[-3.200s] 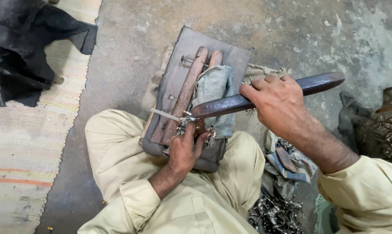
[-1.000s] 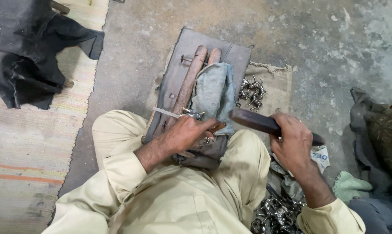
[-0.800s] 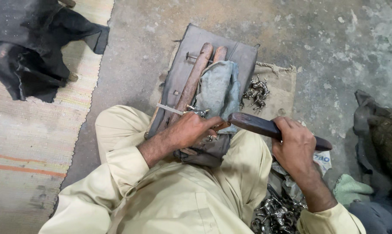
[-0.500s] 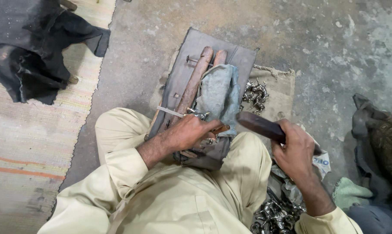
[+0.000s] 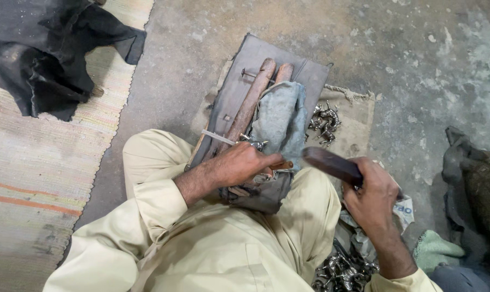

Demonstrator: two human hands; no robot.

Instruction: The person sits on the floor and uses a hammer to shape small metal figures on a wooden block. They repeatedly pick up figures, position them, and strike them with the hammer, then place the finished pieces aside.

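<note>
While fisted in right hand (image 5: 376, 196), dark bar (image 5: 331, 164), long axis pointing up-left toward left hand (image 5: 244, 164).

hands 2 (image 5: 245, 165) | wooden sticks 2 (image 5: 250, 105) | metal bar 1 (image 5: 331, 164) | grey cloth 1 (image 5: 280, 116) (small metal parts uncountable)

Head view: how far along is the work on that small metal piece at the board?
Done: finished-looking small metal pieces lie piled on the burlap sack. In hand: the left hand pins a small piece on the grey board; the right hand holds a dark bar-shaped tool. Left: more metal pieces beside the knee.
</note>
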